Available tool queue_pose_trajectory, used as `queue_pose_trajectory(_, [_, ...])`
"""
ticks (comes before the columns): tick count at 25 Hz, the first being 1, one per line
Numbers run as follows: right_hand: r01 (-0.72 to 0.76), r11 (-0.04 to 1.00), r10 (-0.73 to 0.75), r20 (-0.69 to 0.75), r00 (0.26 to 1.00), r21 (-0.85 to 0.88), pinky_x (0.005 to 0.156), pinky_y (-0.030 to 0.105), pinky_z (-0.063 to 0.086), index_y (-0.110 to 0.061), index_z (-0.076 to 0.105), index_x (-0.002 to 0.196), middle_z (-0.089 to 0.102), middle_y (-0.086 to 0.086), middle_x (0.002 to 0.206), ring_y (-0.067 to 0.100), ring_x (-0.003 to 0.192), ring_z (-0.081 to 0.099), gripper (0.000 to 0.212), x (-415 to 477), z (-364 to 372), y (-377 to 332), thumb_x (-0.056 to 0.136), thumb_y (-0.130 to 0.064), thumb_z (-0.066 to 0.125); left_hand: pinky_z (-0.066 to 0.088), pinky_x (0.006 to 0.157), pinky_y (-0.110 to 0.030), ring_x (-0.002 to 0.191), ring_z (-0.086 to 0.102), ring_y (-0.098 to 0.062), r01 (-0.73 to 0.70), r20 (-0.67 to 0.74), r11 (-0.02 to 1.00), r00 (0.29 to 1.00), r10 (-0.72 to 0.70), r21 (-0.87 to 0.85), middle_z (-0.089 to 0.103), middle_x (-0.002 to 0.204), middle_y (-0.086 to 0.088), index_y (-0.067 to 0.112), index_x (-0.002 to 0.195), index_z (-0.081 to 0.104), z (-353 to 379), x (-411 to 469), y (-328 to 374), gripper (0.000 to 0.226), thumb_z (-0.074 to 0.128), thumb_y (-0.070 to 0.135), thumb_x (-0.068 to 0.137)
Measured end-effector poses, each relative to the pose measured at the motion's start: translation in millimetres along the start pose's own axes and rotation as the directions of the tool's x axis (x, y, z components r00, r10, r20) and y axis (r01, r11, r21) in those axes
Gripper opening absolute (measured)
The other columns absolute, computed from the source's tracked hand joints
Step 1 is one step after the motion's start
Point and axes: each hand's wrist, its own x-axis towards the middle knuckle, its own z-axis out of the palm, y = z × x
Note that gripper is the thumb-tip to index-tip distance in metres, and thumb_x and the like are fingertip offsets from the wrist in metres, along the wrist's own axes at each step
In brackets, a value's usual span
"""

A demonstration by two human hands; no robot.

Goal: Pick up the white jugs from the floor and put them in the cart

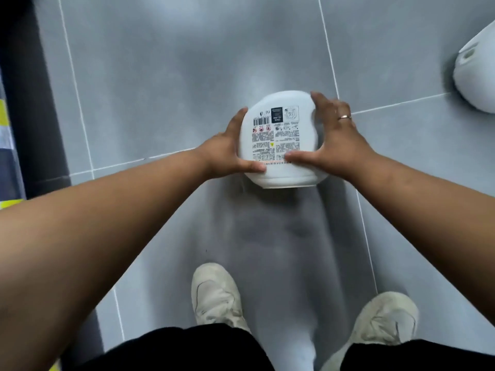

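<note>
A white jug [281, 137] with a printed label and barcode facing up sits between both my hands, over the grey tiled floor. My left hand [227, 151] presses against its left side, thumb lying along the lower edge. My right hand [332, 137], with a ring on one finger, clasps its right side, fingers over the top corner. A second white jug [474, 79] lies on the floor at the far right, partly cut off by the frame edge. No cart shows in the head view.
The grey tiled floor [187, 76] stretches ahead. A dark strip with yellow and grey objects [8, 135] runs along the left edge. My two pale shoes [214, 295] stand on the floor below the jug.
</note>
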Motion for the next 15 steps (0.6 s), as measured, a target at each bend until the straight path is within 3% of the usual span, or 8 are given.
queue_pose_trajectory(2, [-0.010,0.996,0.012,-0.016,1.000,0.083,0.114,0.044,0.031,-0.048,0.009,0.148,0.023,0.009,0.149,0.034,0.135,0.035,0.129,9,6,5,0.040,-0.076,0.074,0.043,0.111,-0.044,0.129,0.053,-0.020,-0.053,-0.005,0.977,0.999,0.053,-0.207,0.052,0.140,0.001,0.029,0.154,0.001,9,14,0,0.141,0.088,0.055,0.047])
queue_pose_trajectory(6, [-0.039,0.989,0.048,-0.060,0.997,0.145,0.112,0.044,0.033,-0.049,0.011,0.146,0.025,0.007,0.146,0.035,0.132,0.038,0.129,5,4,-1,0.034,-0.079,0.069,0.044,0.109,-0.034,0.125,0.054,-0.012,-0.070,-0.029,0.943,0.998,0.064,-0.326,0.053,0.133,0.007,0.028,0.155,0.005,4,12,13,0.134,0.096,0.020,0.057])
queue_pose_trajectory(9, [-0.038,0.983,0.050,-0.066,0.997,0.181,0.111,0.043,0.035,-0.049,0.014,0.145,0.027,0.006,0.142,0.032,0.129,0.041,0.127,-13,-18,-16,0.034,-0.077,0.069,0.043,0.106,-0.026,0.123,0.055,-0.009,-0.058,-0.052,0.921,0.998,0.042,-0.385,0.053,0.130,0.013,0.031,0.157,0.002,-11,-14,36,0.131,0.092,0.014,0.063])
queue_pose_trajectory(15, [-0.049,0.974,0.065,-0.065,0.996,0.222,0.112,0.041,0.034,-0.052,0.012,0.143,0.026,0.003,0.141,0.028,0.131,0.039,0.125,-88,-130,-82,0.035,-0.075,0.071,0.047,0.108,-0.037,0.124,0.058,-0.008,-0.093,-0.074,0.874,0.995,0.065,-0.477,0.055,0.136,0.014,0.033,0.156,0.008,-63,-110,125,0.126,0.091,0.009,0.065])
